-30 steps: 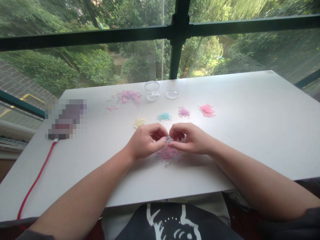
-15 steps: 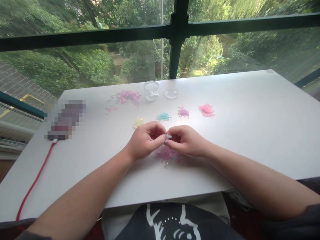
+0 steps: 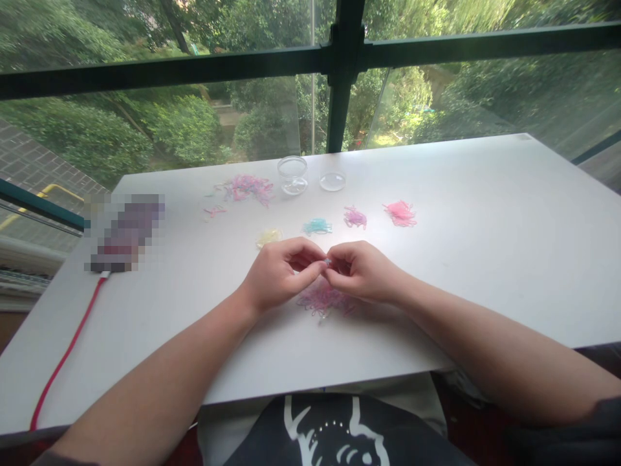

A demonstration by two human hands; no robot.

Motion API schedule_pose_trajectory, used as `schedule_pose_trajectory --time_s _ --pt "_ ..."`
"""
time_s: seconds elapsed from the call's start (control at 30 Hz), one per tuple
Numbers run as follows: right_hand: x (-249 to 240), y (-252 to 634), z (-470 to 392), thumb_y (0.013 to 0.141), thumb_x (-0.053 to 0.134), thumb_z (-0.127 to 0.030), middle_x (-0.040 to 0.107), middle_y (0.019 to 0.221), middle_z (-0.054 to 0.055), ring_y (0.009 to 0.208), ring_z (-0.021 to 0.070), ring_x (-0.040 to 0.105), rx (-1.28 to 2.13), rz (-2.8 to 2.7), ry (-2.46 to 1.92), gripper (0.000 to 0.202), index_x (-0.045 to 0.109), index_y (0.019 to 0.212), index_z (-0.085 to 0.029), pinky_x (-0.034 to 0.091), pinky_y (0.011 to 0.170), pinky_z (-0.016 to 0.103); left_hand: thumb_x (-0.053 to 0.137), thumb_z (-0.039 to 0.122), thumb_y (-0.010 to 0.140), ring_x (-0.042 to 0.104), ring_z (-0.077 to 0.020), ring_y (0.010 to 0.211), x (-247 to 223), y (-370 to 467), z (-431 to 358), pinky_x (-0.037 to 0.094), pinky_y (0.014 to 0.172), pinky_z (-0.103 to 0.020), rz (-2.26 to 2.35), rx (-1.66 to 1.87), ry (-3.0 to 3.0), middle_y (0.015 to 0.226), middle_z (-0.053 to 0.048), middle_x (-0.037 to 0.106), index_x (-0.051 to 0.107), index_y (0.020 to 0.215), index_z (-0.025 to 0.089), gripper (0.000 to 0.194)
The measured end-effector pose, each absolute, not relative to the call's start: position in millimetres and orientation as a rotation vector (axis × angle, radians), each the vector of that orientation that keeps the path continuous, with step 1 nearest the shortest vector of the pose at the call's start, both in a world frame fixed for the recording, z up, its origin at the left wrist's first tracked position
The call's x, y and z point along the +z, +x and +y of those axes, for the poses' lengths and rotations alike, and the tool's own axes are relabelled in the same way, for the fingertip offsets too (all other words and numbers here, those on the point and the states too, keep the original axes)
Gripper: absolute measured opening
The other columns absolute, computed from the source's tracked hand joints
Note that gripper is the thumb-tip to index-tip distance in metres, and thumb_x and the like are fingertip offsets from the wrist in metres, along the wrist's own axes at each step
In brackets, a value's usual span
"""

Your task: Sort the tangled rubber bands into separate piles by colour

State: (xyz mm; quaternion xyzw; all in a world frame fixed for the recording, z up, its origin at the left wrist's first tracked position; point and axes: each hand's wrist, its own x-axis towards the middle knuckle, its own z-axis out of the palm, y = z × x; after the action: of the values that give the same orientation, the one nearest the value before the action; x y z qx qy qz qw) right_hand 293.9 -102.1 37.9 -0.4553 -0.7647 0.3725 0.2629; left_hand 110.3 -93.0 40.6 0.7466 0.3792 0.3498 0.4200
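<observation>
My left hand (image 3: 286, 273) and my right hand (image 3: 361, 272) meet fingertip to fingertip over the table. Pinched between them is a small pale-blue rubber band (image 3: 328, 261), mostly hidden by the fingers. Just below my hands lies a mixed pile of pink and purple rubber bands (image 3: 324, 301), partly covered by them. Beyond the hands are sorted heaps: yellow bands (image 3: 268, 238), blue bands (image 3: 317, 225), purple bands (image 3: 355, 217) and pink bands (image 3: 400, 213).
A clear round jar (image 3: 292, 176) stands at the back of the white table (image 3: 485, 259), with its clear lid (image 3: 332, 181) beside it. Left of the jar is another mixed heap of bands (image 3: 248, 188). A blurred-out device (image 3: 129, 236) with a red cable (image 3: 72, 346) lies at the left.
My fingertips have drawn closer around the blue rubber band, so less of it shows. The piles, jar and lid have stayed in place.
</observation>
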Motion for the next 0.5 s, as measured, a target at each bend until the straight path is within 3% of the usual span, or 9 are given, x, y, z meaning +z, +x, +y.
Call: schedule_pose_trajectory --time_s 0.23,0.5 --pt "38.6 294.7 -101.5 0.069 0.051 -0.016 0.041 0.052 -0.005 0.05 0.0059 0.035 1.018 -2.024 -1.176 0.014 0.044 0.057 -0.017 0.027 0.047 0.019 0.065 0.026 0.077 0.065 -0.0151 0.073 39.3 110.9 -92.3 0.054 0.067 -0.025 0.969 0.911 1.755 0.08 -0.005 0.07 0.068 0.083 0.015 0.013" --pt "39.6 297.8 -102.2 0.068 0.05 -0.012 0.041 0.054 -0.005 0.051 0.0064 0.037 1.061 -2.032 -1.132 0.009 0.047 0.061 -0.017 0.03 0.048 0.02 0.068 0.025 0.075 0.064 -0.0132 0.065 39.1 109.4 -88.7 0.054 0.061 -0.024 0.987 0.955 1.598 0.072 -0.003 0.068 0.066 0.083 0.014 0.014"
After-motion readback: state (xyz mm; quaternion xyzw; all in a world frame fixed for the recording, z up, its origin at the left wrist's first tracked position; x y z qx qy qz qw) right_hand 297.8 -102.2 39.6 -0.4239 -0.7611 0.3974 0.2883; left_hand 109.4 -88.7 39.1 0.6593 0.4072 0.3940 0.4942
